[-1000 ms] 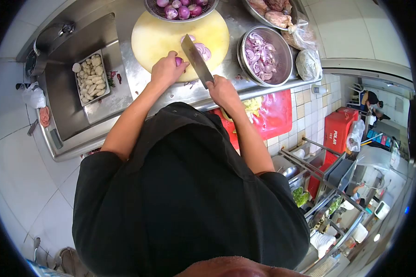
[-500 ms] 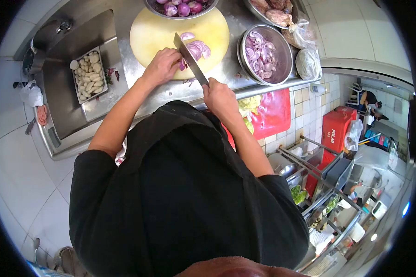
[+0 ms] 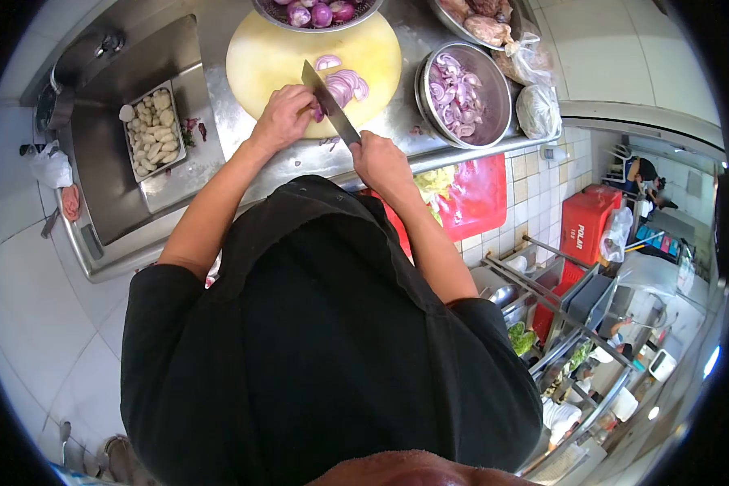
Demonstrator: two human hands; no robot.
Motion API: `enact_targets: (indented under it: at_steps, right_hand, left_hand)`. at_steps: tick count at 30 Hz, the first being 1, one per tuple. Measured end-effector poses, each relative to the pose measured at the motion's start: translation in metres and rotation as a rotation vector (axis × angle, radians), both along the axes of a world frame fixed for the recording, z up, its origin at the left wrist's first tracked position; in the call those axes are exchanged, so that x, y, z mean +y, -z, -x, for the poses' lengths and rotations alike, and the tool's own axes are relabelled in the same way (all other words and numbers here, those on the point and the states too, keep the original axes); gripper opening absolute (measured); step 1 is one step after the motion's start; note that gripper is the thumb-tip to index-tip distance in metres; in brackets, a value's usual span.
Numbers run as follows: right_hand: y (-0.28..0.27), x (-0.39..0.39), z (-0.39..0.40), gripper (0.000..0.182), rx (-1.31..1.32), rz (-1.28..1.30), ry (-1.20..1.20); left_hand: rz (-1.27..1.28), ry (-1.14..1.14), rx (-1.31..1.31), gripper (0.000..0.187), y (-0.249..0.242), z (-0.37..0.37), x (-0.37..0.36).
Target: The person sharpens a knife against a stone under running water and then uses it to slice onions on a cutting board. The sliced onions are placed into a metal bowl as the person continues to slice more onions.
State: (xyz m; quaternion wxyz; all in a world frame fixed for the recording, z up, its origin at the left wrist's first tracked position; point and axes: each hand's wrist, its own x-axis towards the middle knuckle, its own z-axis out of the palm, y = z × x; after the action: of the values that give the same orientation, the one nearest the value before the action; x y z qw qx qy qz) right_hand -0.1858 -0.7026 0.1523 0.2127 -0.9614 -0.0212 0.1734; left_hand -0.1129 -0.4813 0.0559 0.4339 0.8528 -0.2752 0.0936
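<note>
Two bare hands are seen at work on a round pale-yellow cutting board [image 3: 275, 61] set on a stainless steel counter [image 3: 300, 158]. Nearest, the right hand [image 3: 378, 159] is wrapped tightly around the handle of a broad steel cleaver [image 3: 329, 103], whose blade is angled up and to the left across the board. Just beyond, the left hand [image 3: 283, 116] is curled with its fingers bunched over a purple onion piece [image 3: 319, 113], pressed against the flat of the blade; the piece is mostly hidden by the fingers. Both forearms are stretched forward from black sleeves.

One loose heap of sliced purple onion rings [image 3: 344, 83] is seen on the board just right of the blade, glossy and pale inside. One round steel bowl of sliced onion [image 3: 464, 91] is placed right of the board. At the far edge, one steel colander of whole peeled purple onions [image 3: 317, 14] is partly cut off. One rectangular tray of pale peeled pieces [image 3: 151, 132] is set well to the left.
</note>
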Motion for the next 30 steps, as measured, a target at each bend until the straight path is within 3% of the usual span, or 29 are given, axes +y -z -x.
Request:
enact_targets:
  at_steps: [7,10,13,19,25,28,30]
  right_hand:
    - [0.001,-0.012,0.002,0.029,0.026,-0.008,0.107]
    - [0.006,-0.017,0.009,0.030,0.036,-0.019,0.126]
    - [0.010,-0.020,0.016,0.031,0.036,-0.040,0.143]
    - [0.009,-0.025,0.023,0.032,0.011,-0.060,0.164]
    - [-0.006,-0.019,0.027,0.028,0.016,-0.066,0.118]
    - [-0.009,-0.012,0.026,0.026,0.022,-0.047,0.078]
    - [-0.006,-0.009,0.023,0.025,0.026,-0.031,0.048]
  left_hand:
    - [-0.092,-0.005,0.111,0.023,-0.017,-0.004,-0.005]
    - [-0.303,0.034,0.116,0.017,-0.027,-0.011,-0.010]
    - [-0.310,0.004,0.129,0.012,-0.028,-0.017,-0.018]
    - [-0.496,0.053,0.139,0.019,-0.028,-0.026,-0.022]
    - [-0.089,-0.102,0.103,0.012,-0.021,-0.004,0.000]
    - [0.071,-0.070,0.055,0.014,-0.011,0.013,-0.004]
    - [0.067,-0.087,0.009,0.015,-0.006,0.013,-0.005]
